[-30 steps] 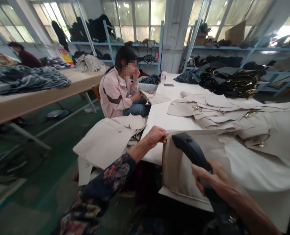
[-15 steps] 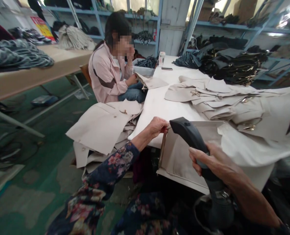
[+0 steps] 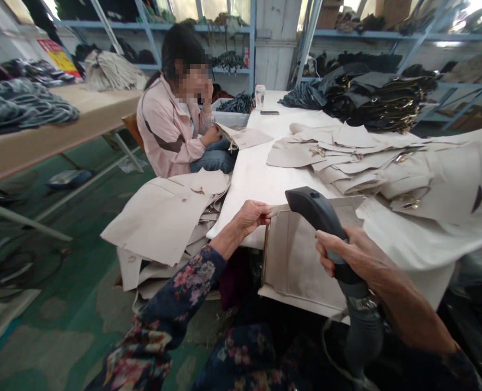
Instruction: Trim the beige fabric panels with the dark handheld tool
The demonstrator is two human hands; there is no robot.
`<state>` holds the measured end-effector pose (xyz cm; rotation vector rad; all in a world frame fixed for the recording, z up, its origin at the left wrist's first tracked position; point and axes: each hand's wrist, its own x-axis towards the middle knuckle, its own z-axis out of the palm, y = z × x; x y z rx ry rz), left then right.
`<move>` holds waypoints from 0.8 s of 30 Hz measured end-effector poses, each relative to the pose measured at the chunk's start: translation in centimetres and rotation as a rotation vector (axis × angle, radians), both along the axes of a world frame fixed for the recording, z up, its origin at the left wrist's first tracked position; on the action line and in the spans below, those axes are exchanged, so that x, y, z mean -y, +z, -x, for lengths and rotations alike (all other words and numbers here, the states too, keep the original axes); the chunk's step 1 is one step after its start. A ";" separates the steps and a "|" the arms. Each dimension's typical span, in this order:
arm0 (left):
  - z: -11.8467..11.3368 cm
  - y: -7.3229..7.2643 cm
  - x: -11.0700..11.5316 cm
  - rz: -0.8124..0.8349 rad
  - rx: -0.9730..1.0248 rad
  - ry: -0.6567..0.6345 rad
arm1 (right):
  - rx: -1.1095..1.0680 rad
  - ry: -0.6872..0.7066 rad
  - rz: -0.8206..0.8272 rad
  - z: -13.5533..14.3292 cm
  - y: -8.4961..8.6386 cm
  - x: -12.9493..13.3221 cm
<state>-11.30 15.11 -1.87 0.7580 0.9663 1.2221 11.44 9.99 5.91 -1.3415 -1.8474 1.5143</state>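
My left hand [image 3: 251, 216] pinches the upper left corner of a beige bag piece [image 3: 304, 266] with a zip along its left side. The piece lies over the near edge of the white table [image 3: 261, 179] and hangs partly below it. My right hand [image 3: 357, 252] is wrapped round a black, curved tool that looks like a heat gun [image 3: 316, 209]. Its flat nozzle points left, over the top edge of the bag piece and close to my left fingers. Whether the nozzle touches the piece I cannot tell. The tool's thick grey lower part hangs below my hand.
Beige panels with metal fittings [image 3: 387, 165] lie stacked on the table's right. Another beige stack [image 3: 163, 217] sits left of the table. A co-worker [image 3: 167, 119] sits beyond it, holding a beige piece. Black bags [image 3: 379, 98], a phone [image 3: 269, 113] and a cup [image 3: 259, 96] are farther back.
The view has shifted slightly. My left hand has moved a little left of the nozzle, and more of the piece's edge shows between them. Both hands keep their holds.
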 end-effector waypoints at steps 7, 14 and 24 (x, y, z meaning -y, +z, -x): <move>0.3 -0.7 -0.4 0.026 -0.021 0.071 | 0.024 0.059 0.152 -2.6 -0.7 3.0; 0.6 -1.5 0.2 -0.004 -0.071 0.123 | 0.032 0.048 0.137 -4.8 -2.6 4.0; 0.0 -1.2 0.4 -0.006 -0.083 0.085 | -0.050 0.061 0.189 -2.8 -3.3 3.4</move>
